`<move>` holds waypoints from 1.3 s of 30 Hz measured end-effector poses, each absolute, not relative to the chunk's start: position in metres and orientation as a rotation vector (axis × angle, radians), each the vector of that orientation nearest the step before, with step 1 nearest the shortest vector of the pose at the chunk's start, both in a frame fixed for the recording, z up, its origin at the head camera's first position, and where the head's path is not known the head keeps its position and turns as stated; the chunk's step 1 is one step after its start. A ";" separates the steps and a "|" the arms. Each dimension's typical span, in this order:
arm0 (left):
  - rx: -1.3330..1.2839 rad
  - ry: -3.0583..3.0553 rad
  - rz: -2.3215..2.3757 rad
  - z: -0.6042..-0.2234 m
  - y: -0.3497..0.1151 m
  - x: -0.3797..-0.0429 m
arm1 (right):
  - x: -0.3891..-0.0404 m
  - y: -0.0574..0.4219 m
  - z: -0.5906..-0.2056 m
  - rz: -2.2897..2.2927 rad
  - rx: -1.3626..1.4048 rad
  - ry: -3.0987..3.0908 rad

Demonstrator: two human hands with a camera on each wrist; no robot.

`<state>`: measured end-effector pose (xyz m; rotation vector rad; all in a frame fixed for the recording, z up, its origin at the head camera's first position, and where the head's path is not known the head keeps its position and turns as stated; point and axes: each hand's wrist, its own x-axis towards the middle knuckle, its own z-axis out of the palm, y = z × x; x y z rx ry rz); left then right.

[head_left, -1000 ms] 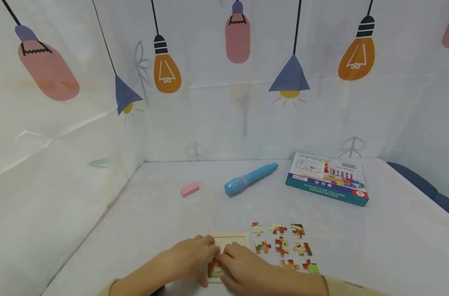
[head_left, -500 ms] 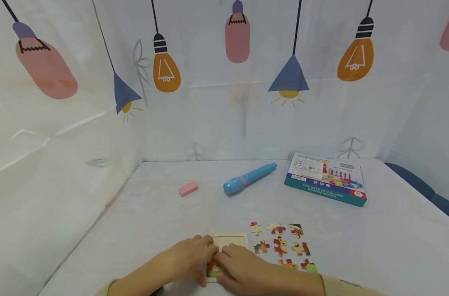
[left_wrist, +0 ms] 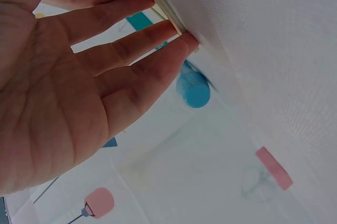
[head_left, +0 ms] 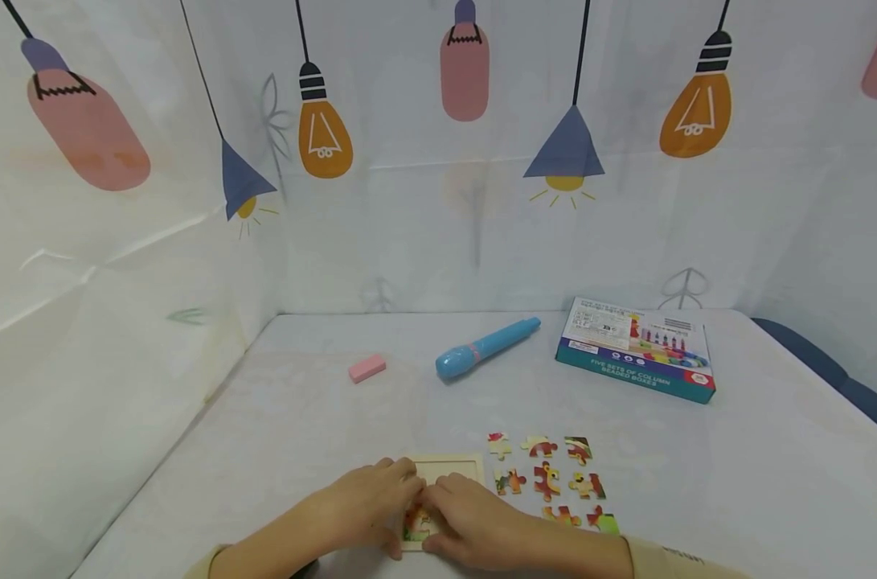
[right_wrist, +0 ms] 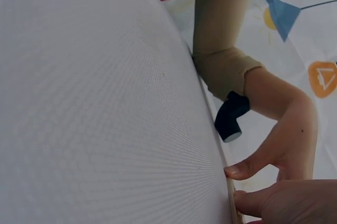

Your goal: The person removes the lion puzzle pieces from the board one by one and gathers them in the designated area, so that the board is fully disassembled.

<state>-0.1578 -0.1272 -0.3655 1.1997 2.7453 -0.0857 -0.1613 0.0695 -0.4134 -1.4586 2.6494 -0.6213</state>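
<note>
A pale wooden puzzle frame lies at the table's near side, with a colourful jigsaw piece in its lower left part. My left hand holds the frame's left side, thumb by the near corner and fingers toward the far edge. In the left wrist view, the fingertips of that left hand touch the frame's edge. My right hand reaches over the frame from the right, fingers bent and close to the left fingertips. What its fingertips press or pinch is hidden. Loose jigsaw pieces lie in rows right of the frame.
Farther back on the white table lie a pink block, a blue microphone-shaped toy and a boxed bead set. A printed white curtain hangs behind. A dark chair back shows at the right.
Both hands keep almost the same place on the frame. The right fingers have shifted very slightly; the small drift of the whole view comes from the head camera.
</note>
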 end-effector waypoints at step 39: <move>1.237 2.819 -0.095 -0.370 -0.128 -0.155 | -0.163 0.073 -0.394 -1.093 -1.321 2.462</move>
